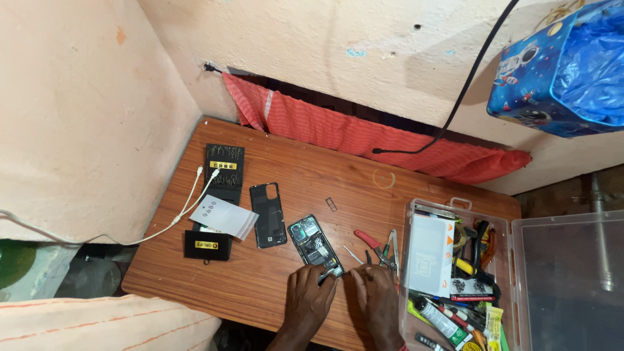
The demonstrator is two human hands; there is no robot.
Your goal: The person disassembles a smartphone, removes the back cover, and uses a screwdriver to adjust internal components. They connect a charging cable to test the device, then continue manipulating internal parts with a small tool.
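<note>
An opened phone (312,243) lies on the wooden table (292,188) with its inner boards showing. My left hand (308,299) rests at the phone's near end, fingers curled on its lower edge. My right hand (375,296) sits just right of it, fingers bent toward the phone's bottom corner; whether it pinches a small tool is too small to tell. The phone's black back cover (268,214) lies apart to the left. A tiny tray-like part (331,204) rests farther back.
A black screwdriver bit case (224,170) with a white paper (224,217) and white cables (188,201) sits at left. Red-handled pliers and tweezers (380,247) lie beside a clear plastic toolbox (455,273) at right. Red cloth (364,140) lines the wall edge.
</note>
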